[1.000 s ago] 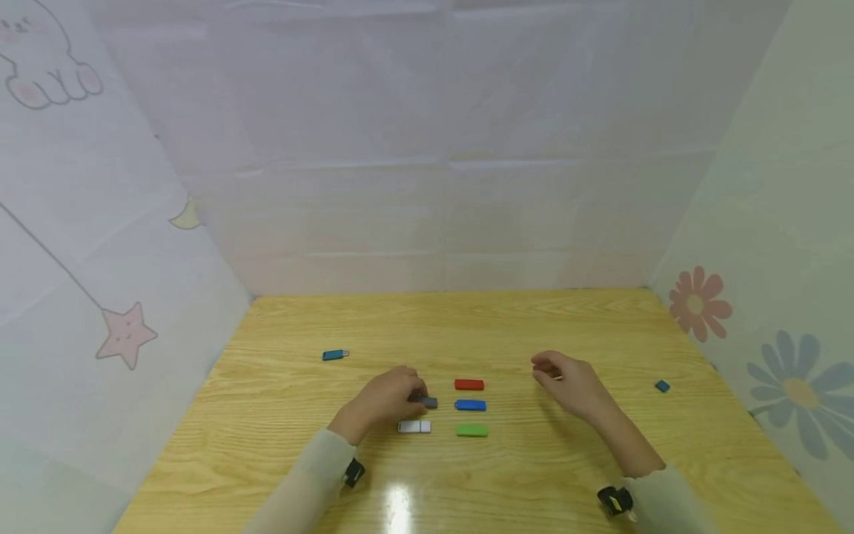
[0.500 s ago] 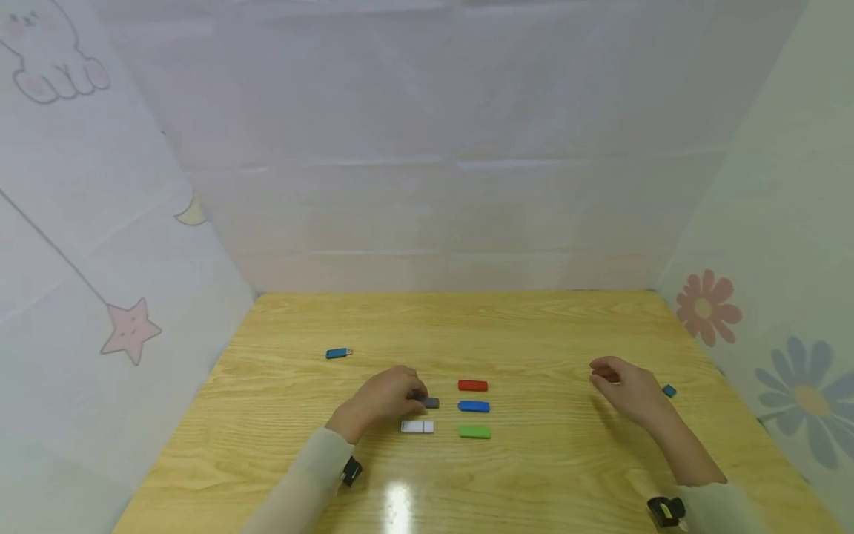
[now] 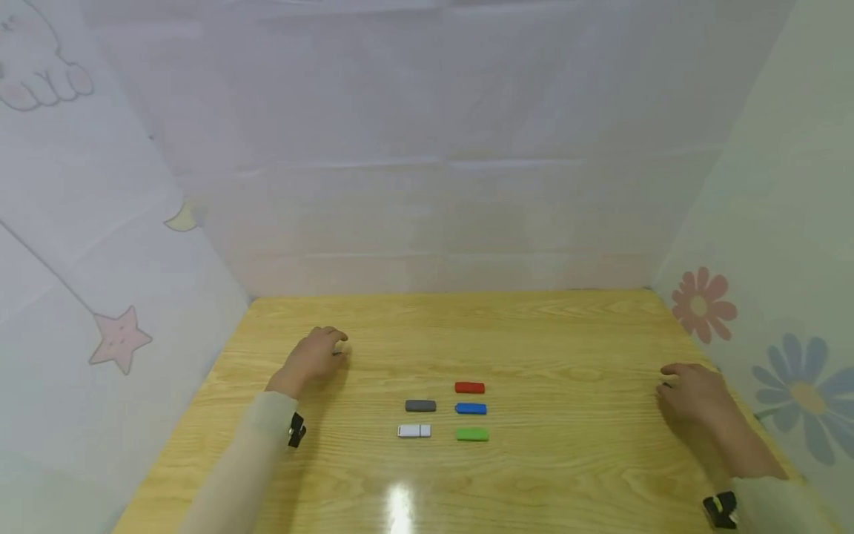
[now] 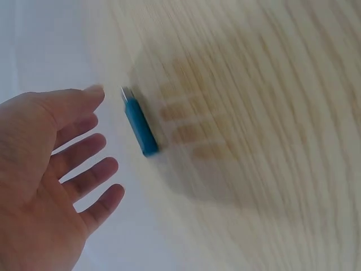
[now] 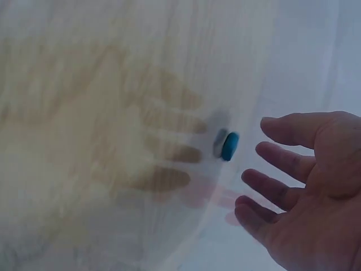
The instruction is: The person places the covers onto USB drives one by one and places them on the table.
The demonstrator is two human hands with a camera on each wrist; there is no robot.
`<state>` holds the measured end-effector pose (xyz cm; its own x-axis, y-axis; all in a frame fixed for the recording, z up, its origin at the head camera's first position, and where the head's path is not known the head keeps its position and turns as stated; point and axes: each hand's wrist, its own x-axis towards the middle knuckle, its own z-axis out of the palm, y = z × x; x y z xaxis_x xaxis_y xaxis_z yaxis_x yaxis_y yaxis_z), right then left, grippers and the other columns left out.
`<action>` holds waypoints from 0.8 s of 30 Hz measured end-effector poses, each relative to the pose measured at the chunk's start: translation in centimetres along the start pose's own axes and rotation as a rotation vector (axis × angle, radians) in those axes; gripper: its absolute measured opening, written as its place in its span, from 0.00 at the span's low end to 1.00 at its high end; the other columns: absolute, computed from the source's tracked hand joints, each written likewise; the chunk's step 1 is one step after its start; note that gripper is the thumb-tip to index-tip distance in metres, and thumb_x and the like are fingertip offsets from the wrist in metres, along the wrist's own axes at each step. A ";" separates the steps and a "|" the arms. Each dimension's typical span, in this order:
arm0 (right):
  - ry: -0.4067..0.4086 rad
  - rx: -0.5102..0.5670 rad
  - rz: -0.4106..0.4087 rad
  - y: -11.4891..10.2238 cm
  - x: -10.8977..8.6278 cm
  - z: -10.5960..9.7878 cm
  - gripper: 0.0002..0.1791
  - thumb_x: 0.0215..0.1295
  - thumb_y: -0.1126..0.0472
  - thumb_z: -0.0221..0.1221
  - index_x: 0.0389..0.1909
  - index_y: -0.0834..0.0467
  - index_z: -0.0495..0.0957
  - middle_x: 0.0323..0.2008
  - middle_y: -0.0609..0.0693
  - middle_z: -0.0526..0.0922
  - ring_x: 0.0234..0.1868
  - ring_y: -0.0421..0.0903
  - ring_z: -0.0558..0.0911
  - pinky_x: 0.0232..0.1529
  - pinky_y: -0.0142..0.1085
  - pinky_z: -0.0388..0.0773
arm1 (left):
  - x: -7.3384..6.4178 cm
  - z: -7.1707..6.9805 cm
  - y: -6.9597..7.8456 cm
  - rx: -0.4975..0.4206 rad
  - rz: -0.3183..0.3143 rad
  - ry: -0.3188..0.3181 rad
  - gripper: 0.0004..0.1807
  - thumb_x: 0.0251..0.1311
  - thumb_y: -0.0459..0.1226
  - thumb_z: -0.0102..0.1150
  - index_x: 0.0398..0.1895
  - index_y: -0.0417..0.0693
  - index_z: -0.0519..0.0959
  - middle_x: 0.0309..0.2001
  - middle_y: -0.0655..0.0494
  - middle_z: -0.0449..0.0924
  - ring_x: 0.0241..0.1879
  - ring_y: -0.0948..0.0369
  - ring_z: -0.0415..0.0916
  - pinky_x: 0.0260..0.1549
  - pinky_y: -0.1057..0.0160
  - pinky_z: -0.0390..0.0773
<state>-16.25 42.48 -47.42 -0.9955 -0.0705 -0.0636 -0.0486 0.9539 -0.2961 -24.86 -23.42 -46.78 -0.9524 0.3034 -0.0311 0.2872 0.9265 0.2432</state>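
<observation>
My left hand (image 3: 312, 362) hovers over the table's far left, fingers spread and relaxed around nothing. Just past its fingertips in the left wrist view lies a teal USB stick (image 4: 140, 127) with its metal plug bare; in the head view the hand hides most of it. On the far right my right hand (image 3: 695, 394) hangs with loosely bent, separate fingers, holding nothing. A small teal USB cap (image 5: 229, 146) lies just beyond those fingertips in the right wrist view.
Mid-table, a grey USB stick (image 3: 420, 406) and a white USB stick (image 3: 414, 431) lie left of a red (image 3: 470, 387), a blue (image 3: 471, 409) and a green USB stick (image 3: 472, 434). A patterned sheet (image 3: 440, 222) walls the wooden table (image 3: 534, 482) at back and sides.
My left hand has let go of the grey USB stick and moved up and left to the teal one. My right hand has travelled right to the teal cap.
</observation>
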 end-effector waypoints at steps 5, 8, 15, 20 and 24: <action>-0.033 -0.046 0.002 2.1 0.3 0.3 0.25 0.71 0.59 0.55 0.55 0.79 0.72 0.49 0.82 0.73 0.50 0.80 0.69 0.48 0.71 0.69 | -0.1 -0.1 -1.6 -0.037 -0.050 -0.034 0.24 0.72 0.41 0.59 0.64 0.37 0.74 0.65 0.37 0.73 0.67 0.37 0.66 0.64 0.37 0.68; -0.025 -0.029 -0.016 2.5 0.4 0.5 0.23 0.71 0.60 0.57 0.53 0.78 0.73 0.48 0.82 0.74 0.50 0.81 0.70 0.47 0.69 0.72 | -0.1 0.0 -2.0 -0.046 -0.050 -0.058 0.22 0.73 0.40 0.56 0.64 0.35 0.74 0.64 0.36 0.74 0.66 0.37 0.67 0.64 0.38 0.69; -0.011 0.012 -0.031 2.0 0.7 0.4 0.18 0.67 0.66 0.59 0.51 0.76 0.75 0.45 0.78 0.77 0.48 0.78 0.74 0.46 0.66 0.75 | 0.0 0.0 -2.4 -0.068 -0.022 -0.062 0.14 0.75 0.36 0.53 0.53 0.35 0.82 0.51 0.40 0.82 0.52 0.43 0.78 0.54 0.43 0.78; -0.034 0.053 -0.021 1.9 1.1 0.3 0.14 0.63 0.70 0.61 0.47 0.74 0.77 0.39 0.70 0.81 0.44 0.73 0.78 0.43 0.61 0.77 | -0.1 -0.3 -2.2 -0.102 -0.053 -0.109 0.14 0.73 0.33 0.53 0.55 0.36 0.82 0.55 0.40 0.80 0.54 0.43 0.78 0.54 0.43 0.78; -0.041 0.071 0.002 1.9 1.2 0.3 0.14 0.62 0.70 0.60 0.46 0.75 0.74 0.39 0.69 0.80 0.43 0.71 0.78 0.42 0.59 0.77 | 0.1 -0.3 -2.1 -0.105 -0.061 -0.132 0.14 0.70 0.34 0.57 0.55 0.38 0.83 0.53 0.43 0.81 0.52 0.46 0.79 0.53 0.44 0.79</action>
<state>-17.54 44.13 -48.38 -0.9913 -0.0820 -0.1029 -0.0393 0.9309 -0.3631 -25.55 -25.37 -46.98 -0.9439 0.2806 -0.1739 0.2107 0.9176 0.3371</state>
